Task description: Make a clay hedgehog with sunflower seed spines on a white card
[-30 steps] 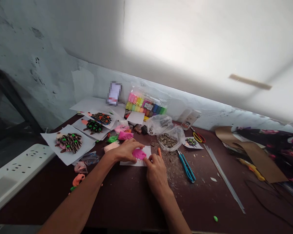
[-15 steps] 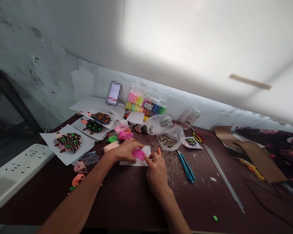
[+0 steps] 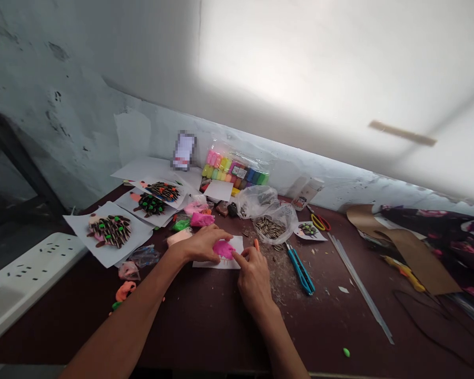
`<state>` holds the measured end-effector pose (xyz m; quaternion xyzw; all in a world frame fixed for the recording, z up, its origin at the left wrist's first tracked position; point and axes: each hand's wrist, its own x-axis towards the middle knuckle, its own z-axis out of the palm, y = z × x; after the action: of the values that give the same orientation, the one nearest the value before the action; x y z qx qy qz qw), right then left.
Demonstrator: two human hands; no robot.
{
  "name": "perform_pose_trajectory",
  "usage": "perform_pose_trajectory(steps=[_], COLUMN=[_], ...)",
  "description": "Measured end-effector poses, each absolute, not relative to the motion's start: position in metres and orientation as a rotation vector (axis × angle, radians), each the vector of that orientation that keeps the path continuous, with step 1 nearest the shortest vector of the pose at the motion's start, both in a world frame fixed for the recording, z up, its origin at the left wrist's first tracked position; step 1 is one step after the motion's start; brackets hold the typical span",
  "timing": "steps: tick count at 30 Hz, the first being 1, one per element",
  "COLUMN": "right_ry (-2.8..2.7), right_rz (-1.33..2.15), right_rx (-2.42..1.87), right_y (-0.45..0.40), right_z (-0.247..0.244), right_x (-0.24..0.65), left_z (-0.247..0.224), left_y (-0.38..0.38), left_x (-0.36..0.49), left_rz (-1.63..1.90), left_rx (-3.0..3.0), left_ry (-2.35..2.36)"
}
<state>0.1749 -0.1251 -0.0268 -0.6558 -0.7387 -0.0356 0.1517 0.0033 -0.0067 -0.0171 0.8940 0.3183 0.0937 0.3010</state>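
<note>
The left hand (image 3: 202, 245) is resting spread over soft pink modelling clay (image 3: 224, 249) on a white paper card (image 3: 207, 265); the right hand (image 3: 253, 271) is pressing its fingertips against the clay's right edge; the clay is likely light and easily dented, so a gentle edge hold suits it.

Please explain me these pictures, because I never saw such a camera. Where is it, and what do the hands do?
This picture comes from one camera worn on a person's head, looking forward and down, so the two arms reach out from the viewer. The left hand and the right hand press on pink modelling clay lying on a white card. On the dark brown table lie a bag of sunflower seeds, a pack of coloured clay, scissors, and a paper with a clay-and-seed picture.
</note>
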Motion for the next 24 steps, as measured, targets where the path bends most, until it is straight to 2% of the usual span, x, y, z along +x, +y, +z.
perform_pose_trajectory(steps=[24], right_ry=[-2.088], right_rz=[-0.040], right_rx=[-2.020], right_y=[-0.1187], right_z=[-0.0227], right_x=[0.1722], left_z=[-0.0118], left_y=[-0.0087], left_x=[0.0043], left_rz=[0.226], left_rx=[2.360], left_ry=[0.860])
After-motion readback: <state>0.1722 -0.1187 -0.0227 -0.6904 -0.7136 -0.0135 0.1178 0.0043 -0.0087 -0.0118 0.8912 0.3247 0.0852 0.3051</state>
